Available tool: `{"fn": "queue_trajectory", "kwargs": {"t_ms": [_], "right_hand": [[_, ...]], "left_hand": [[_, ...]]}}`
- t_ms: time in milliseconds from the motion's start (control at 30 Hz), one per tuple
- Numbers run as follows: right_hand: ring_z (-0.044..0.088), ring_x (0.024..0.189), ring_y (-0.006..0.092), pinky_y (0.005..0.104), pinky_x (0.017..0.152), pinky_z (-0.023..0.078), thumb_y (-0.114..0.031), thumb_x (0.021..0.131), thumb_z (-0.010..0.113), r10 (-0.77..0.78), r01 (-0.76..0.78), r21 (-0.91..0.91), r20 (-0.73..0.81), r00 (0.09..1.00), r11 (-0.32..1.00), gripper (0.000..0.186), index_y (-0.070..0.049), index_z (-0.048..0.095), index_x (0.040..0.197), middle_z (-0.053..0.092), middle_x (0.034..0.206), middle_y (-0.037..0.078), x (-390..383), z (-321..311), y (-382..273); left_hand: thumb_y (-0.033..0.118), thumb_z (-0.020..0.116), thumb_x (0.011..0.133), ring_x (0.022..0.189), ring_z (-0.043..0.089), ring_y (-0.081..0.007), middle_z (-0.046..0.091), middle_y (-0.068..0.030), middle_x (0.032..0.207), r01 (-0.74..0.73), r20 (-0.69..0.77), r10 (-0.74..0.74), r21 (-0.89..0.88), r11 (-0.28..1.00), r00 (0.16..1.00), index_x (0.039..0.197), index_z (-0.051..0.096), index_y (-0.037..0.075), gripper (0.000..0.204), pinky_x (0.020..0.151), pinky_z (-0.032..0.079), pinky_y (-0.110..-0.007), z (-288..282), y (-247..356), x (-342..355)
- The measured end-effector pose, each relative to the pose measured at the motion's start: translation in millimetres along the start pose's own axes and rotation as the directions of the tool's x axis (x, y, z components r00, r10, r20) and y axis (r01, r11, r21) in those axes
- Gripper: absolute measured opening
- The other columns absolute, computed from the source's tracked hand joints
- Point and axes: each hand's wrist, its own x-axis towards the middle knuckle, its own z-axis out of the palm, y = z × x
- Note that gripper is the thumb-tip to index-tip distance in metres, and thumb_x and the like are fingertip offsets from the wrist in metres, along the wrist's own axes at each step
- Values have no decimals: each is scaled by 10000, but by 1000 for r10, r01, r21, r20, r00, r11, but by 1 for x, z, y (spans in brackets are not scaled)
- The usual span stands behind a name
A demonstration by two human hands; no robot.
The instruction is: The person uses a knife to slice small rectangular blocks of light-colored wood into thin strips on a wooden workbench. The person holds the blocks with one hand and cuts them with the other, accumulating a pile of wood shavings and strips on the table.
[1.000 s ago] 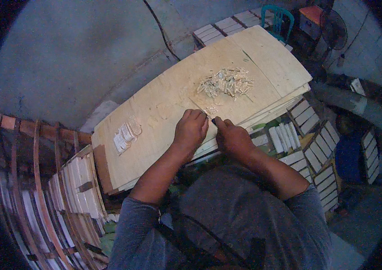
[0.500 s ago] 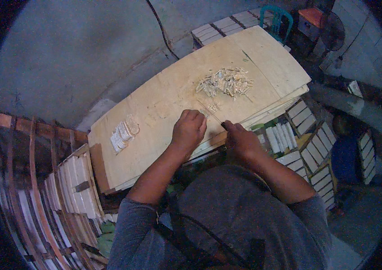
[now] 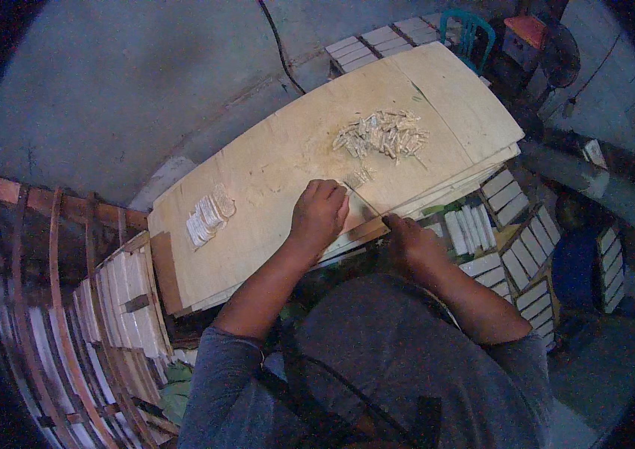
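Observation:
My right hand (image 3: 414, 243) is closed around the dark handle of a thin-bladed knife (image 3: 364, 200) at the near edge of the wooden board (image 3: 272, 153). The blade slants up and left across the board, its tip beside my left hand (image 3: 320, 213). My left hand rests on the board with curled fingers; whatever lies under them is hidden. Just past the blade is a small cluster of freshly separated pale strips (image 3: 358, 177). Farther back lies a larger heap of pale cut strips (image 3: 383, 135). To the left, a row of whitish slices (image 3: 210, 215) leans together on the board.
Trays of white blocks (image 3: 530, 258) stand at the right, with more blocks (image 3: 377, 41) behind the board. A wooden slatted rack (image 3: 55, 299) runs along the left. A teal chair (image 3: 467, 34) and a fan (image 3: 559, 56) are at the back right, a grey wall (image 3: 145, 75) behind.
The knife and my right hand have drawn back slightly toward me and to the right. My left hand stays on the board. The whole view has shifted a little.

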Motion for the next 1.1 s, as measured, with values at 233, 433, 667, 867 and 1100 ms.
{"fn": "queue_trajectory", "kwargs": {"t_ms": [233,433,667,867,1100], "right_hand": [[704,927,493,606,779,563,-181,986,603,98,-97,-10,119,988,995,488,-88,521,1458,677,1172,243,49,-4,-41],[704,925,492,581,746,568,-177,940,650,8,-8,5,25,1000,1000,541,-92,524,1460,680,1167,243,9,10,-9],[705,980,482,581,806,572,-217,957,631,73,-70,-33,130,989,997,581,-93,470,1502,661,1226,244,20,-10,-21],[713,984,469,567,815,582,-274,982,616,132,-105,-123,234,963,987,598,-69,424,1510,654,1242,232,47,-7,-51],[704,940,496,584,805,573,-141,947,600,99,-98,-15,146,984,995,535,-113,505,1473,660,1242,262,-1,-10,-7]], "left_hand": [[138,709,916,1040,641,-382,703,-153,1069,79,126,-73,-46,996,989,1043,723,32,166,895,559,-476,-11,4,2],[100,733,878,987,633,-333,670,-120,1030,24,89,-20,-40,999,996,1000,709,41,137,852,562,-436,-6,-3,-2],[96,731,878,981,630,-339,667,-129,1006,21,7,-20,-43,999,1000,986,712,34,126,850,561,-441,-7,-1,-5],[111,720,893,1029,634,-364,692,-146,1064,62,90,-58,-48,997,994,1028,715,32,156,888,555,-456,-12,1,-5],[87,735,871,973,628,-336,668,-118,1000,-6,-6,6,-34,999,1000,985,712,38,126,848,558,-436,-4,-4,-8]]}}
